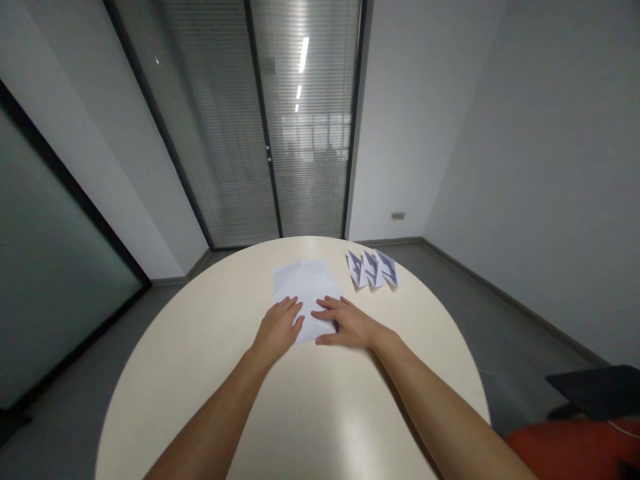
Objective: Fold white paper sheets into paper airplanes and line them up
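A white sheet of paper [305,280] lies flat on the round cream table [200,360]. My left hand [281,327] rests on the sheet's near left edge, palm down, fingers stretched out. On the near right part of the sheet lies my right hand [345,323], its fingers spread and the thumb reaching toward the near corner. Neither hand grips anything. Parts of the paper's side edges are hidden under the hands.
Three folded paper pieces [373,269] with dark printed patches stand in a row at the table's far right. Beyond the table are a glass door with blinds [310,167] and grey walls. A red seat [565,450] is at the lower right.
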### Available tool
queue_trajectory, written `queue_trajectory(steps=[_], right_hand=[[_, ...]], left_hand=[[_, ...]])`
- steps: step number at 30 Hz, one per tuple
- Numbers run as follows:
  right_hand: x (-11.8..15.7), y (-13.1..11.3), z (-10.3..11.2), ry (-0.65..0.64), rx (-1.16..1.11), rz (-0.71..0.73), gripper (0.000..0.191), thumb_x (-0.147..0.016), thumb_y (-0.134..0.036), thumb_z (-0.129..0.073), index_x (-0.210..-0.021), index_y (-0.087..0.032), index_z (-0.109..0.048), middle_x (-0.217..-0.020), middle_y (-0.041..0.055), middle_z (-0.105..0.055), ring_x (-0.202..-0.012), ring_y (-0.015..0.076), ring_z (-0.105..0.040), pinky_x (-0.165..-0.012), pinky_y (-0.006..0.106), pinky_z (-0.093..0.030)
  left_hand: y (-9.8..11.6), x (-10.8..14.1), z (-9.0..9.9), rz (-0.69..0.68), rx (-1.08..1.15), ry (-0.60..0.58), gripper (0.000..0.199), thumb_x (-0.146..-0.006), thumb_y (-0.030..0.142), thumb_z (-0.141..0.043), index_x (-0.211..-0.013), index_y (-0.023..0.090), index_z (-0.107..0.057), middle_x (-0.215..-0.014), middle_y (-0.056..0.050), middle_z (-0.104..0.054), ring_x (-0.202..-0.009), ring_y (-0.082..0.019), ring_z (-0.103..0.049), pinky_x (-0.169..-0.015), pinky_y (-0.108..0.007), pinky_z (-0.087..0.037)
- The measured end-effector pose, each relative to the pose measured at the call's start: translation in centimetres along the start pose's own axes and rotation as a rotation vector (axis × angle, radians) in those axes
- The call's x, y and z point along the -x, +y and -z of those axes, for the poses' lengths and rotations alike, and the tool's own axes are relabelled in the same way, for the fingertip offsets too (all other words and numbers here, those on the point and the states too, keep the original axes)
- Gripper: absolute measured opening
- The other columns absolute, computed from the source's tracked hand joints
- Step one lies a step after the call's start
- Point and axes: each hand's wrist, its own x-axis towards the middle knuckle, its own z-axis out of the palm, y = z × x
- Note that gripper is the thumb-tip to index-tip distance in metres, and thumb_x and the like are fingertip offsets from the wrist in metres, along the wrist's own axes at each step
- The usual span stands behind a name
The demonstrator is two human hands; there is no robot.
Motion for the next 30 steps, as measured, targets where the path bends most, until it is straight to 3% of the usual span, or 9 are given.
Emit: queue_trajectory(steps=[5, 13, 19, 25, 30], right_hand=[[-0.3, 0.5, -0.3, 0.055, 0.036, 0.093, 0.071, -0.084, -0.068, -0.068, -0.141, -0.028, -0.063, -0.155, 0.0188, -0.047, -0.145, 0.0395, -0.041, -0.119, 0.059, -0.027], [-0.4, 0.6, -0.2, 0.086, -0.032, 0.130, 0.055, -0.082, -0.060, -0.075, -0.124, -0.024, -0.075, -0.145, 0.0153, -0.060, -0.137, 0.0334, -0.054, -0.117, 0.046, -0.036], [-0.4, 0.0, 0.2, 0.096, -0.151, 0.135, 0.024, -0.086, -0.045, -0.075, -0.099, -0.027, -0.083, -0.119, 0.0073, -0.076, -0.113, 0.0263, -0.068, -0.099, 0.036, -0.049], [-0.3, -0.6, 0.5, 0.113, -0.224, 0.119, 0.021, -0.092, -0.036, -0.066, -0.097, -0.023, -0.081, -0.103, 0.0060, -0.079, -0.095, 0.0222, -0.070, -0.087, 0.031, -0.049], [-0.3, -0.5, 0.3, 0.162, -0.208, 0.067, 0.020, -0.090, -0.027, -0.062, -0.097, -0.020, -0.079, -0.091, 0.0041, -0.078, -0.080, 0.0185, -0.067, -0.075, 0.027, -0.045]], left_hand=[[-0.2, 0.0, 0.0, -0.006, 0.034, 0.015, 0.037, -0.099, 0.024, -0.051, -0.132, 0.020, -0.067, -0.143, -0.008, -0.063, -0.138, -0.026, -0.054, -0.118, -0.041, -0.041], [-0.5, 0.2, 0.1, -0.020, 0.099, 0.003, 0.036, -0.100, 0.029, -0.050, -0.128, 0.018, -0.069, -0.144, -0.010, -0.062, -0.140, -0.029, -0.051, -0.118, -0.046, -0.040], [-0.2, 0.3, 0.6, -0.001, 0.162, -0.046, 0.034, -0.098, 0.031, -0.051, -0.120, 0.018, -0.073, -0.145, -0.012, -0.060, -0.143, -0.033, -0.048, -0.119, -0.054, -0.037], [0.1, 0.9, 1.9, -0.080, 0.230, -0.150, 0.037, -0.098, 0.043, -0.053, -0.124, 0.024, -0.071, -0.152, -0.009, -0.054, -0.149, -0.036, -0.038, -0.121, -0.065, -0.024], [-0.2, 1.2, 2.1, -0.121, 0.260, -0.176, 0.036, -0.095, 0.039, -0.057, -0.124, 0.024, -0.071, -0.153, -0.009, -0.053, -0.150, -0.035, -0.035, -0.122, -0.065, -0.022]])
